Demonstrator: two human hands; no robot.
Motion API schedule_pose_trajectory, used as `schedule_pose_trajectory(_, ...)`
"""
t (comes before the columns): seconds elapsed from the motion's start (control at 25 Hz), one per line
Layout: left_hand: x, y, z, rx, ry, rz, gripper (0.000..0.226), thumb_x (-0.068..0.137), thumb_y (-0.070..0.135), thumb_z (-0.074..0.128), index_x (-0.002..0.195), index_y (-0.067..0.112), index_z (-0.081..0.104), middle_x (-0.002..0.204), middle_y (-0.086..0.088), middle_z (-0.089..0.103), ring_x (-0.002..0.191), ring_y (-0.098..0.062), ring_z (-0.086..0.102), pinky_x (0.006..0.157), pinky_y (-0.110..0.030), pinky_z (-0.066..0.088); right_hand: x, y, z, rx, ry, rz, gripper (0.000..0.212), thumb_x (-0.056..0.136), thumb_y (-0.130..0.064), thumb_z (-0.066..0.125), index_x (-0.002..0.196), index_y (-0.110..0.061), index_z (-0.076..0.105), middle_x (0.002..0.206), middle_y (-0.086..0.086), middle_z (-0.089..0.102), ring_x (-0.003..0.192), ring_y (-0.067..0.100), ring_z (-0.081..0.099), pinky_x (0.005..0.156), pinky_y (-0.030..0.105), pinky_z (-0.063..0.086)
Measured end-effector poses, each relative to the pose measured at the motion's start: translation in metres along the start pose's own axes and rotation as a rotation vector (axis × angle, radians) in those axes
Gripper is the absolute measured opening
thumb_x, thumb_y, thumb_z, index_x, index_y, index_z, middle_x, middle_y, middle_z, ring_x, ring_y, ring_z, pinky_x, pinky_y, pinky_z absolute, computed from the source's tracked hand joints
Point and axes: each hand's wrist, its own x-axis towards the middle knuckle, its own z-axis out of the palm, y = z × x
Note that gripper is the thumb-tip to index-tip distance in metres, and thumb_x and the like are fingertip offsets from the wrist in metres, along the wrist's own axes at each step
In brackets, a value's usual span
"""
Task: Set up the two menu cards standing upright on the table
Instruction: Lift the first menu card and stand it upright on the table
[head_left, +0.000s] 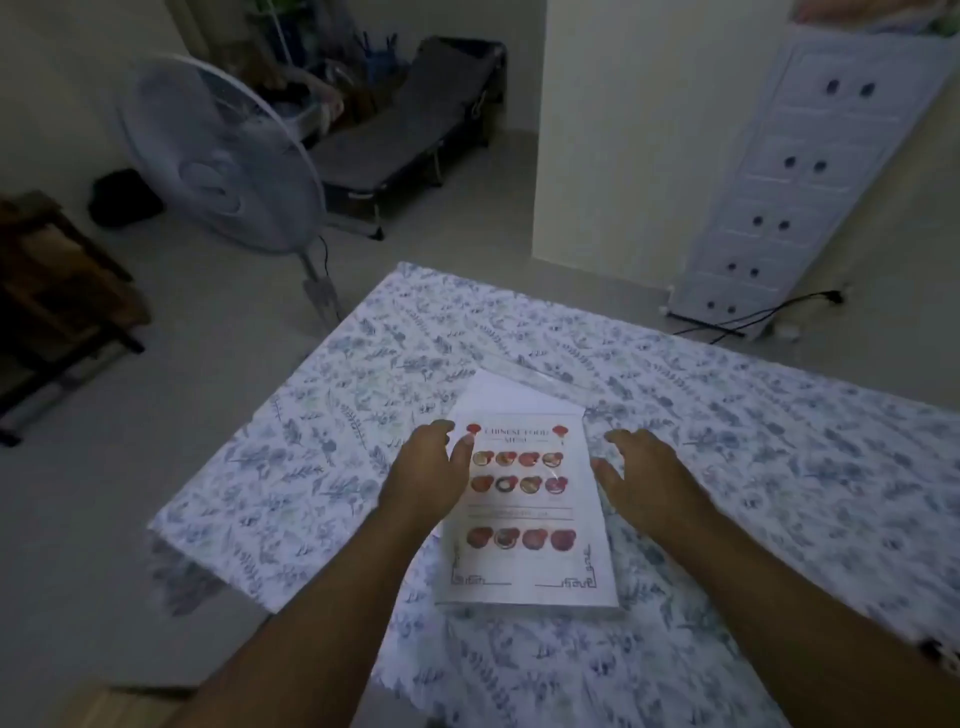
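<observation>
A white menu card (530, 566) printed with red food pictures lies flat on the table (779, 467), which is covered by a blue floral cloth. A second white sheet (493, 397) sticks out from under its far end, next to a clear plastic holder (550, 382). My left hand (428, 475) rests over the card's left edge, fingers spread, thumb on the print. My right hand (639, 475) hovers at the card's right edge, fingers apart. Neither hand grips anything.
A white pedestal fan (223, 156) stands on the floor past the table's far left corner. A dark folding cot (410, 130) sits behind it. A white drawer cabinet (800, 171) with a black cable stands far right, and a wooden bench (57, 291) stands at the left.
</observation>
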Motion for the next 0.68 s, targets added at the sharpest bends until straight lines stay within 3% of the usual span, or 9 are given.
schedule_pose_trajectory(0.12,0.030,-0.034,0.020,0.001,-0.062,-0.161,0.050,0.102,0.039,0.055,0.138,0.006,0.056,0.129,-0.016,0.068,0.116,-0.031,0.065,0.087,-0.028,0.043,0.027,0.017,0.035,0.034,-0.101,0.260,0.055,0.100,-0.039,0.053,0.142,-0.005,0.051,0.138,0.019,0.058,0.125,0.034,0.056,0.105,0.040,0.044)
schedule_pose_trajectory(0.2,0.044,-0.051,0.031,-0.029,-0.144,-0.229,0.042,0.101,0.036,0.056,0.130,0.006,0.060,0.121,-0.015,0.071,0.104,-0.029,0.066,0.081,-0.027,0.042,0.038,0.022,0.055,0.063,-0.131,0.396,0.049,0.100,-0.038,0.052,0.133,-0.003,0.058,0.132,0.021,0.063,0.119,0.034,0.060,0.100,0.037,0.044)
schedule_pose_trajectory(0.28,0.058,-0.063,0.039,-0.092,-0.206,-0.264,0.031,0.101,0.033,0.057,0.118,0.008,0.063,0.113,-0.012,0.072,0.093,-0.022,0.063,0.078,-0.029,0.047,0.046,0.026,0.072,0.123,-0.118,0.460,0.038,0.101,-0.035,0.050,0.108,-0.003,0.070,0.109,0.021,0.072,0.093,0.032,0.065,0.086,0.036,0.048)
schedule_pose_trajectory(0.4,0.069,-0.074,0.045,-0.160,-0.217,-0.307,0.028,0.100,0.029,0.059,0.096,0.001,0.064,0.095,-0.017,0.072,0.080,-0.023,0.061,0.073,-0.036,0.052,0.049,0.029,0.086,0.158,-0.068,0.523,0.037,0.102,-0.031,0.050,0.073,-0.011,0.063,0.079,0.011,0.068,0.069,0.022,0.059,0.063,0.028,0.041)
schedule_pose_trajectory(0.52,0.070,-0.074,0.043,-0.202,-0.232,-0.321,0.030,0.100,0.028,0.061,0.087,0.001,0.061,0.084,-0.018,0.069,0.076,-0.027,0.061,0.076,-0.043,0.055,0.047,0.025,0.088,0.180,-0.036,0.541,0.034,0.102,-0.031,0.050,0.078,-0.011,0.063,0.075,0.005,0.063,0.066,0.013,0.055,0.056,0.023,0.035)
schedule_pose_trajectory(0.68,0.055,-0.059,0.035,-0.235,-0.224,-0.293,0.028,0.099,0.027,0.061,0.085,0.004,0.061,0.081,-0.013,0.069,0.077,-0.032,0.065,0.080,-0.050,0.059,0.033,0.027,0.073,0.284,-0.020,0.529,0.029,0.102,-0.030,0.052,0.085,-0.010,0.066,0.080,0.005,0.067,0.069,0.016,0.060,0.062,0.028,0.043)
